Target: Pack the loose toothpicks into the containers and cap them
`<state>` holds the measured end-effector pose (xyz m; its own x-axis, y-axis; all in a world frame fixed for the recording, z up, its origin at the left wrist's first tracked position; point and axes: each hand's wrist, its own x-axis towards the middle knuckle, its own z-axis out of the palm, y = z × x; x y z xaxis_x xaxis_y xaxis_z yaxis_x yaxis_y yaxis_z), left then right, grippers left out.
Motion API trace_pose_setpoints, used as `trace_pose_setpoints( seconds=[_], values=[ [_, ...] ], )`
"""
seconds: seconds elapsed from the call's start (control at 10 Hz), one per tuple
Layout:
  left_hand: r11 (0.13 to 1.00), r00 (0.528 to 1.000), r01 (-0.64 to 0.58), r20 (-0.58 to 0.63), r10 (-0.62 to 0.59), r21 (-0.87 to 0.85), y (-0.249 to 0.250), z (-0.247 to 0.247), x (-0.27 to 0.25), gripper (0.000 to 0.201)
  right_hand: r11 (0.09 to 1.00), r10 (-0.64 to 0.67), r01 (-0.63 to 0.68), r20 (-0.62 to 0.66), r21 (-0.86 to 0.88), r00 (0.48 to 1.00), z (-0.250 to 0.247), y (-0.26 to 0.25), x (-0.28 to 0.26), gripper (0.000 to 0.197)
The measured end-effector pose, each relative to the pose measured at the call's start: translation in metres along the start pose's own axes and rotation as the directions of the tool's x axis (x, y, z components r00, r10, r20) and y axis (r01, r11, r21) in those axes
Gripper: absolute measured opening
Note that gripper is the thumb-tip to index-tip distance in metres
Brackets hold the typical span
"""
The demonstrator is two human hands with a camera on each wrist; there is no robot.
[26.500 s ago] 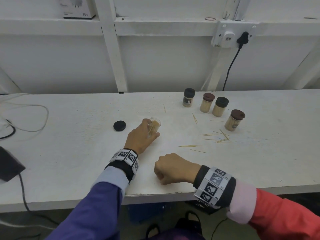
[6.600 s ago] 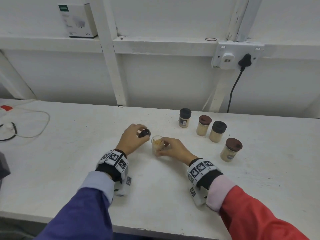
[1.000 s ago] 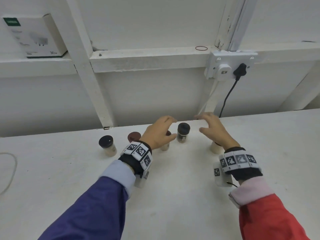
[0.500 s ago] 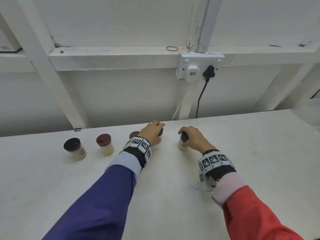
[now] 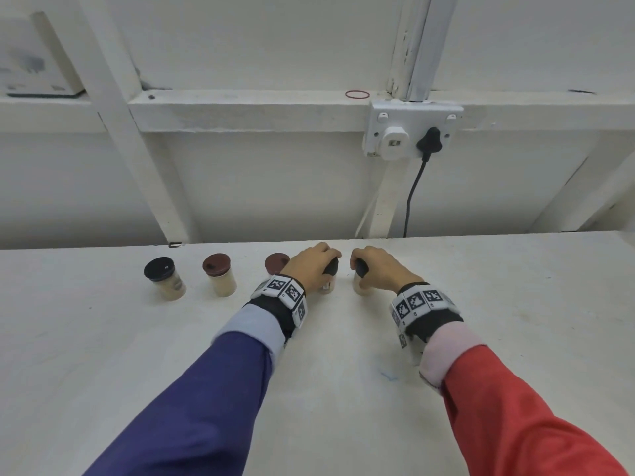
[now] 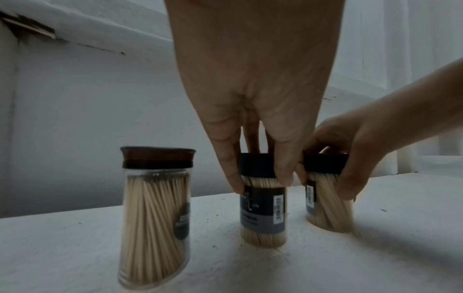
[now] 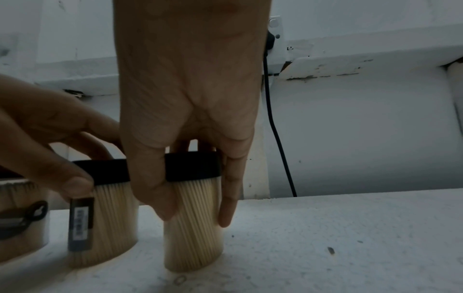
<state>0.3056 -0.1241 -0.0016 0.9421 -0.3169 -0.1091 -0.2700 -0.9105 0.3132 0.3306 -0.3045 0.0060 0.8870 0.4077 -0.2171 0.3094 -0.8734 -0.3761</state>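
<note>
Several capped, toothpick-filled containers stand in a row near the table's back edge. My left hand [image 5: 328, 266] grips a black-capped, labelled container [image 6: 263, 214] from above, thumb and fingers around its cap and upper wall. My right hand [image 5: 359, 269] grips the neighbouring black-capped container [image 7: 192, 228] the same way. Both containers rest on the table, close together. Left of them stand a brown-capped container [image 5: 276, 262] half hidden by my left wrist, another brown-capped one [image 5: 219, 274] and a black-capped one [image 5: 164, 279]. I see no loose toothpicks.
The white table [image 5: 343, 372] runs to a white wall just behind the row. A wall socket [image 5: 412, 132] with a black plug and cable [image 5: 410, 194] hangs above my right hand. A white box [image 5: 34, 60] sits on the ledge at upper left.
A second ago both hands hovered open over the containers. They came down and took hold of the two black-capped containers, which now stand closer together.
</note>
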Motion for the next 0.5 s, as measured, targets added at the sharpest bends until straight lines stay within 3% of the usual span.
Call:
trace_pose_setpoints(
  seconds=[0.3,0.4,0.5],
  values=[
    [1.0,1.0,0.018,-0.023,-0.018,0.008,0.002,0.004,-0.004,0.056,1.0,0.005,-0.005,-0.033,0.002,0.999,0.012,0.003,-0.004,0.031],
    [1.0,1.0,0.009,-0.02,-0.009,0.001,-0.001,0.008,-0.004,0.066,1.0,0.01,-0.012,-0.049,-0.023,0.999,0.017,0.005,-0.003,0.031],
    [1.0,0.997,0.0,-0.08,0.002,0.028,0.003,0.007,-0.018,0.076,0.999,0.002,-0.003,-0.028,-0.049,1.0,0.014,0.007,-0.003,0.056]
  ],
)
